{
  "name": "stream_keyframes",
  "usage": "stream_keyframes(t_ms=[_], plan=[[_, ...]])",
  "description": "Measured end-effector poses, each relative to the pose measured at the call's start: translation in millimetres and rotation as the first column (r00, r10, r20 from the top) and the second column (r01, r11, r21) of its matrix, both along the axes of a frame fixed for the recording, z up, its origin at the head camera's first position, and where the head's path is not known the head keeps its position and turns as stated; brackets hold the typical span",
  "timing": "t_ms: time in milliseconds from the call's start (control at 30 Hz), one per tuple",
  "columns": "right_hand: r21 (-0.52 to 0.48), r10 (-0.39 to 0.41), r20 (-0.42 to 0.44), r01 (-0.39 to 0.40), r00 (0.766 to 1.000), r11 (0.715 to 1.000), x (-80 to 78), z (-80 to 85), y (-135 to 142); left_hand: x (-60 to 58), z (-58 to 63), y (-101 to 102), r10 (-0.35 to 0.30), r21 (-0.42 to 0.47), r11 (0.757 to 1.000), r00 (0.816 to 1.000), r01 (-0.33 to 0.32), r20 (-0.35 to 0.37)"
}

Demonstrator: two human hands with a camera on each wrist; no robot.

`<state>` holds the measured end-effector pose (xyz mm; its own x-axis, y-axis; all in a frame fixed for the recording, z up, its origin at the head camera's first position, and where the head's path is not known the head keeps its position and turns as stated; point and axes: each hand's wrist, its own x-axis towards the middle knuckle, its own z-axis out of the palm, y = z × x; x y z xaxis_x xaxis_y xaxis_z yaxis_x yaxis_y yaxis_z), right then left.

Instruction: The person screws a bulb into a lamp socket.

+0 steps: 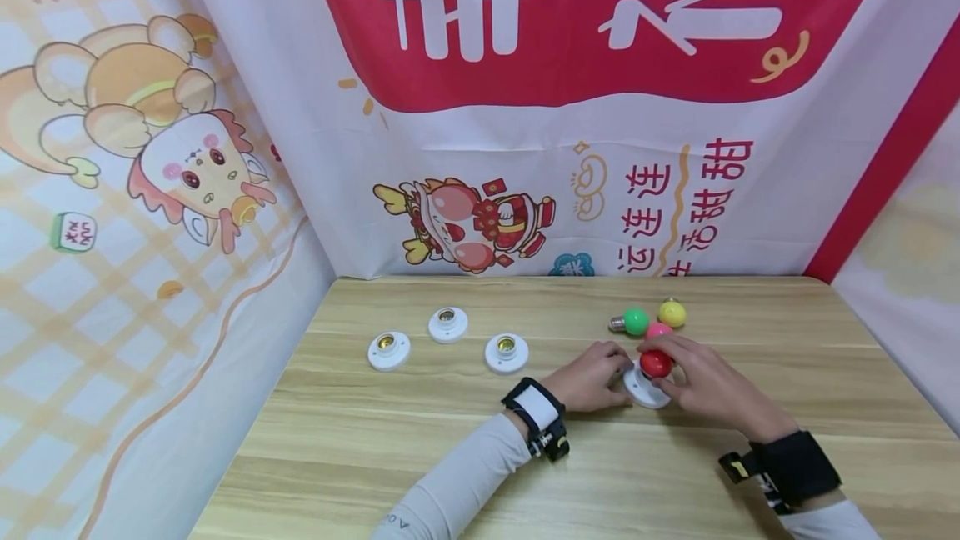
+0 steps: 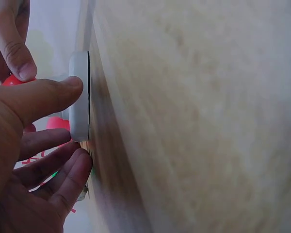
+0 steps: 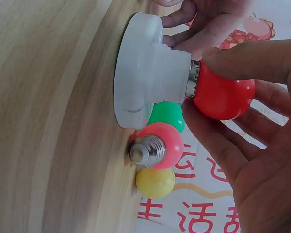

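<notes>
My right hand [image 1: 708, 382] grips a red light bulb [image 3: 223, 94] between thumb and fingers. The bulb's metal screw base sits partly inside a white lamp socket [image 3: 140, 73], with a band of metal still showing at the rim. My left hand [image 1: 594, 377] pinches the round base of that socket by its edge, thumb on one side and fingers on the other, in the left wrist view. The socket base lies flat on the wooden table. Close behind the right hand lie a pink bulb [image 3: 167, 141], a green bulb [image 1: 637, 322] and a yellow bulb [image 1: 672, 313].
Three more white lamp sockets stand on the table [image 1: 420, 440] to the left: a left one [image 1: 388, 361], a back one [image 1: 448, 330] and a nearer right one [image 1: 507, 362]. A printed cloth [image 1: 480, 140] hangs along the table's far edge.
</notes>
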<state>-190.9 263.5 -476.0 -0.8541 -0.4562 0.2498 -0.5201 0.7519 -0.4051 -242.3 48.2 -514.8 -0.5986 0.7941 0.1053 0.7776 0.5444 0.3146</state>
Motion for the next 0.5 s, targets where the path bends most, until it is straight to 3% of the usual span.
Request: stream_keyframes(t_ms=[267, 500], plan=[[0.042, -0.019, 0.028, 0.018, 0.999, 0.999, 0.4, 1.2, 3.3, 1.6, 0.5, -2.4, 0.01, 0.006, 1.0, 0.999, -0.01, 0.037], [-0.002, -0.058, -0.008, 0.058, 0.998, 0.998, -8.6, 9.8, 12.6, 3.6, 6.8, -15.1, 0.017, 0.036, 0.999, 0.995, -0.021, 0.098]])
